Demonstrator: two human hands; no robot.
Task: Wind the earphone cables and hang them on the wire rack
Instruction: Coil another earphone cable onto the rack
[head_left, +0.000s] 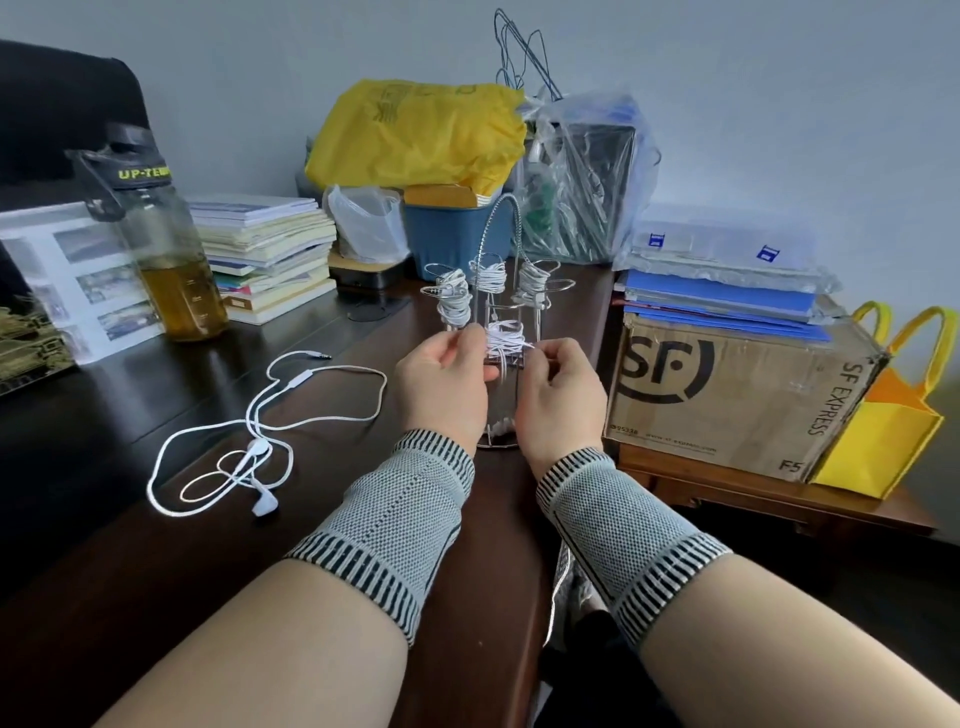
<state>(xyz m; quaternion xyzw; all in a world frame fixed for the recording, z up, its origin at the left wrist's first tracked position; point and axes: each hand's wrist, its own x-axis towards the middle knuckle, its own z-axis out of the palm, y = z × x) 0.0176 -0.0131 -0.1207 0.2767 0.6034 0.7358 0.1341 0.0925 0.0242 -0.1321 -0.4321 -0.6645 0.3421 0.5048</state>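
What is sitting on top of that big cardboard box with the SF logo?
On the cardboard box lies a stack of blue folders, with clear plastic sleeves on top. The box's top face is covered by them, so anything else there stays hidden.

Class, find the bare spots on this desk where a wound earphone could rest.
Bare desk lies near the front edge, below the loose earphone, and between water bottle and wire rack. The back is crowded: book stack, yellow bag, blue bin.
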